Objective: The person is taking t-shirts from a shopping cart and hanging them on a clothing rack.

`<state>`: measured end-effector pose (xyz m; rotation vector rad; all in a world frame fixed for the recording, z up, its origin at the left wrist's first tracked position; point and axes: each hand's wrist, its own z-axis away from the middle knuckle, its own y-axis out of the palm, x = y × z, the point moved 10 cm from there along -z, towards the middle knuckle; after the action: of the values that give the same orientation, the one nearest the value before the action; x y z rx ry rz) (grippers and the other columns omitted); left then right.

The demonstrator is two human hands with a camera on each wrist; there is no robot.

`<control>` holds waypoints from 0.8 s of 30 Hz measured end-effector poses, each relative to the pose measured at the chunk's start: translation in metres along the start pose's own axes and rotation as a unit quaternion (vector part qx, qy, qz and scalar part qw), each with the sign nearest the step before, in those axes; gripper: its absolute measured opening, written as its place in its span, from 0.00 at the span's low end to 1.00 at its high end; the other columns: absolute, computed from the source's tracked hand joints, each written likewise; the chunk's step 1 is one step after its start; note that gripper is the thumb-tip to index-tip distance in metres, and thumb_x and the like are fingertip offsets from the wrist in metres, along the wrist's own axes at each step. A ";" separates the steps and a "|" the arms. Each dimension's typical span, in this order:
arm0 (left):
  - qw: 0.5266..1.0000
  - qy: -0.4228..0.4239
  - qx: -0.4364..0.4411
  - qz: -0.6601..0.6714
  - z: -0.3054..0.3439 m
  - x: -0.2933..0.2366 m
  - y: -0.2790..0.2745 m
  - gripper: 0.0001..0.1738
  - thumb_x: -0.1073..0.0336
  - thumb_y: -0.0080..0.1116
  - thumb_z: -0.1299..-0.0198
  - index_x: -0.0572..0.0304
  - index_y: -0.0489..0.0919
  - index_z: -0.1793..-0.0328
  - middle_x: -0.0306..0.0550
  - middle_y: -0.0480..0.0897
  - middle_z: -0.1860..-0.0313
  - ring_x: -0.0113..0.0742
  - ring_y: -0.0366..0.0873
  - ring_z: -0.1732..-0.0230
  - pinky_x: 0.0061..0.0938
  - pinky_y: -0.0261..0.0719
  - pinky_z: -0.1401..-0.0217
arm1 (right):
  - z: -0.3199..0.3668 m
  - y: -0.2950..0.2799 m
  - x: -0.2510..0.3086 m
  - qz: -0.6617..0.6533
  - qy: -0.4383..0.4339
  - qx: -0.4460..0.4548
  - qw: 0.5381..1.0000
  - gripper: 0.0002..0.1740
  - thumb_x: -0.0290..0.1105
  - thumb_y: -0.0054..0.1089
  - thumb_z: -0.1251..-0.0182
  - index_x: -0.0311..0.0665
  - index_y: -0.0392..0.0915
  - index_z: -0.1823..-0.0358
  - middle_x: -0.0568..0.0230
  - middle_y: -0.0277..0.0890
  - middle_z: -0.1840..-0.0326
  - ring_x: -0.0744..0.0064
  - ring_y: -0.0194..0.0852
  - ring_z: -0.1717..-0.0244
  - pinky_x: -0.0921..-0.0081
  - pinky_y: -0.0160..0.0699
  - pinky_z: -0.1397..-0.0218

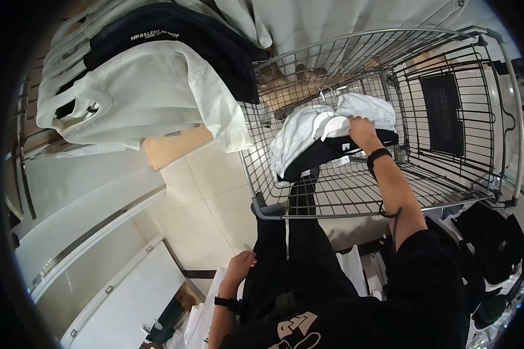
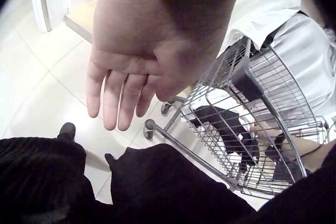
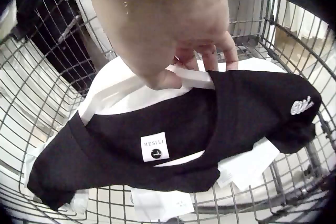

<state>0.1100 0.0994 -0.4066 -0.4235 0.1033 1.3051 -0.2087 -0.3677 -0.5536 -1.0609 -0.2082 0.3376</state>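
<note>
My right hand point(image 1: 364, 134) reaches into a wire shopping cart point(image 1: 268, 208). In the right wrist view its thumb and fingers pinch a white hanger point(image 3: 197, 79) at the neckline of a black garment point(image 3: 252, 100). That garment has a white neck label point(image 3: 155, 147) and a small white print on one shoulder. White tags hang below it. White clothing point(image 1: 300, 131) lies beneath and behind it in the cart. My left hand point(image 1: 239, 267) hangs beside the thigh, holding nothing. In the left wrist view its fingers are relaxed and extended downward.
A rack at the left holds white sweatshirts point(image 1: 151, 96) and a black one point(image 1: 157, 32); a white sleeve hangs over the cart's near corner. A white, low display unit point(image 1: 116, 296) stands at lower left. Dark caps point(image 1: 489, 238) and clothes lie at the right, below the cart handle point(image 1: 513, 116).
</note>
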 end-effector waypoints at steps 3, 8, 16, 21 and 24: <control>1.000 0.023 -0.002 0.002 0.000 -0.008 0.002 0.15 0.65 0.48 0.32 0.70 0.80 0.51 0.48 0.84 0.65 0.32 0.82 0.63 0.26 0.79 0.57 | 0.008 -0.015 0.000 -0.027 -0.020 -0.004 0.999 0.18 0.32 0.56 0.38 0.37 0.71 0.47 0.53 0.81 0.60 0.53 0.83 0.56 0.53 0.82 0.55; 0.998 0.059 -0.005 0.018 0.001 -0.028 0.003 0.14 0.66 0.49 0.32 0.71 0.80 0.51 0.49 0.84 0.65 0.32 0.82 0.64 0.25 0.80 0.57 | 0.027 -0.081 0.017 -0.091 -0.081 -0.068 0.990 0.13 0.31 0.52 0.36 0.35 0.71 0.52 0.50 0.81 0.65 0.50 0.83 0.58 0.55 0.83 0.59; 0.998 0.064 -0.020 0.018 -0.002 -0.041 -0.002 0.14 0.65 0.49 0.32 0.70 0.80 0.52 0.49 0.84 0.66 0.33 0.82 0.64 0.25 0.79 0.57 | 0.005 -0.030 -0.002 -0.096 -0.059 -0.024 0.993 0.16 0.25 0.52 0.39 0.33 0.74 0.49 0.45 0.75 0.49 0.46 0.81 0.53 0.57 0.83 0.51; 0.999 0.041 -0.015 0.011 0.001 -0.025 0.004 0.15 0.65 0.49 0.32 0.69 0.81 0.52 0.48 0.84 0.67 0.32 0.82 0.65 0.25 0.79 0.58 | 0.000 -0.041 0.009 -0.097 -0.049 -0.061 0.992 0.20 0.23 0.58 0.46 0.34 0.77 0.49 0.48 0.77 0.49 0.45 0.77 0.46 0.58 0.81 0.47; 1.000 0.006 -0.010 -0.009 0.002 -0.007 0.009 0.17 0.61 0.48 0.32 0.69 0.80 0.51 0.49 0.85 0.67 0.36 0.83 0.64 0.28 0.79 0.57 | -0.014 -0.018 0.007 -0.091 -0.021 0.009 0.996 0.21 0.26 0.57 0.46 0.38 0.79 0.48 0.53 0.79 0.46 0.47 0.74 0.42 0.58 0.79 0.43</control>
<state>0.0993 0.0950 -0.4045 -0.4488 0.0956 1.2870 -0.1947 -0.3847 -0.5450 -1.0085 -0.3377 0.1970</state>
